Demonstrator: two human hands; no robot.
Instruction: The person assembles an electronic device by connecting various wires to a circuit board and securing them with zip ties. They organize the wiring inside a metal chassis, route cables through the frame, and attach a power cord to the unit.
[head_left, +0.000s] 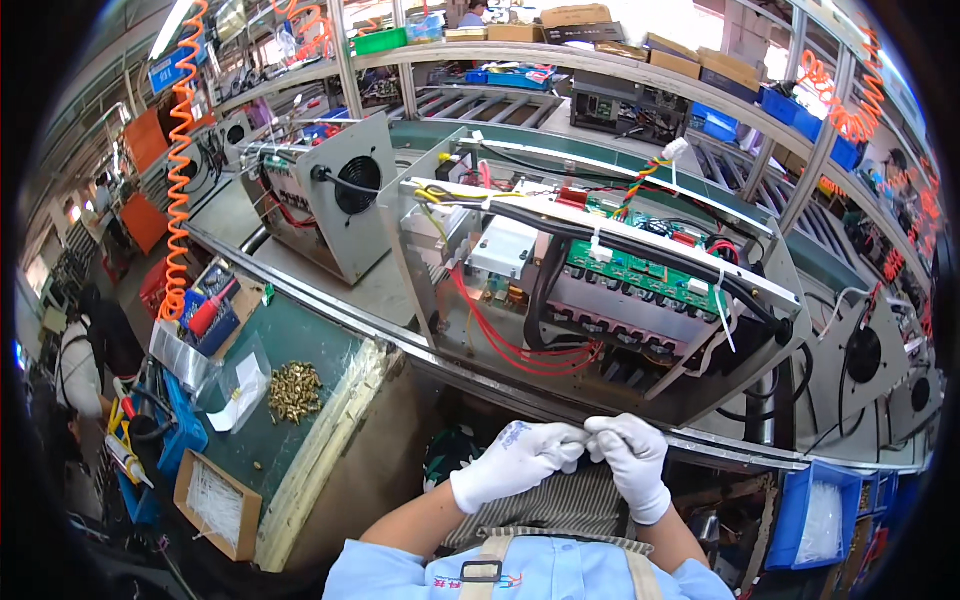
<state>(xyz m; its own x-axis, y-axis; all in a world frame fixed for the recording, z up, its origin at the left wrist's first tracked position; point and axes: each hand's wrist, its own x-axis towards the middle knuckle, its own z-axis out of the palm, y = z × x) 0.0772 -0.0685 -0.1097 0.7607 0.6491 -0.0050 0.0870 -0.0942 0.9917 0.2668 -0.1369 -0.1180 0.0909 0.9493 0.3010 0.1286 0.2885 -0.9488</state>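
My left hand [515,462] and my right hand [632,462], both in white gloves, meet in front of my lap. Their fingers are pinched together almost touching; whatever lies between them is too small or hidden to make out. Just beyond them stands an open metal machine chassis [410,265] on the line. Inside it are a green circuit board [650,283], a thick black cable [543,290] and looped red wires [490,335]. White cable ties [724,318] hang from its upper rail. Neither hand touches the chassis.
At left, a green-topped bench [325,335] bears a heap of brass fittings [294,391] and a cardboard box [245,525] of white cable ties. Another chassis with a fan [357,185] stands back left. A blue bin [790,520] sits at right. Orange coiled hoses [180,180] hang down.
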